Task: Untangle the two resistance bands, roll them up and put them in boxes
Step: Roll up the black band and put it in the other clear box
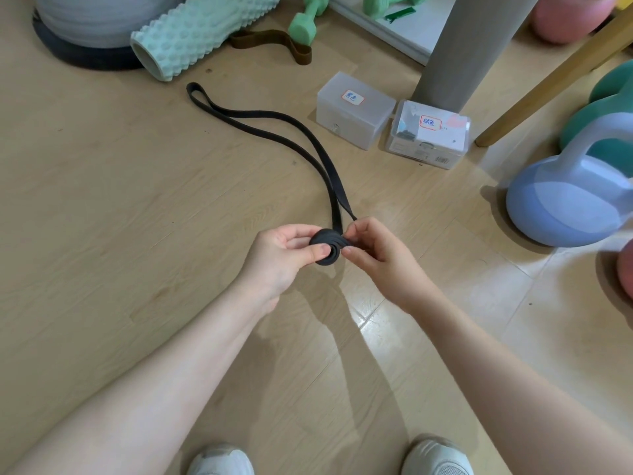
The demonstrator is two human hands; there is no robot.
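1. The black resistance band (274, 122) is partly wound into a small tight coil (327, 247), held above the wood-look floor (102, 186) between both hands. Its unrolled part runs away from the coil as two flat strands that lie on the floor and end in a narrow loop near the foam roller.
2. The left hand (282, 257) pinches the coil, thumb pressed on its near face and fingers curled round the far side. Those fingertips are hidden behind the coil.
3. The right hand (375, 250) grips the coil's other side, thumb and curled fingers closed on its edge where the strands leave it. The exact contact is hard to make out.
4. A second band, olive-brown (274, 41), lies loose on the floor farther off, one end tucked under the roller and the other against a green dumbbell (303, 24).
5. Two translucent plastic boxes stand side by side, touching, beyond the black band. The left box (354, 111) carries a red-edged label with handwriting too small to read; its inside is cloudy. The right box (428, 133) has a similar label and dark contents that cannot be identified.
6. The mint foam roller (202, 32) lies tilted near a grey ball cut off by the top edge.
7. A blue kettlebell (568, 197) stands at the right, its handle blurred. Two white shoes (221, 462) are cropped at the bottom.
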